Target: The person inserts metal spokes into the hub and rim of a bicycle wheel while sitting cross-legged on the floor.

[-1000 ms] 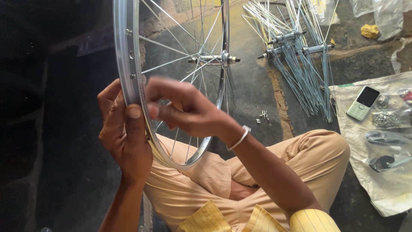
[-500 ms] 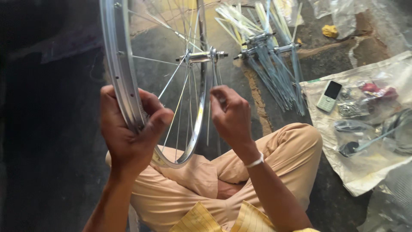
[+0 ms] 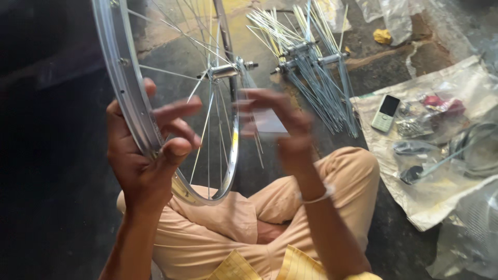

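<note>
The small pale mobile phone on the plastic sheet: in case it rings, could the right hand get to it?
Probably yes: the right hand holds nothing, and between it and the small pale mobile phone lie only spoke ends.

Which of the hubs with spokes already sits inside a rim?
The hub of the wheel rim gripped by the left hand; the two spoked hubs on the floor have none.
</note>
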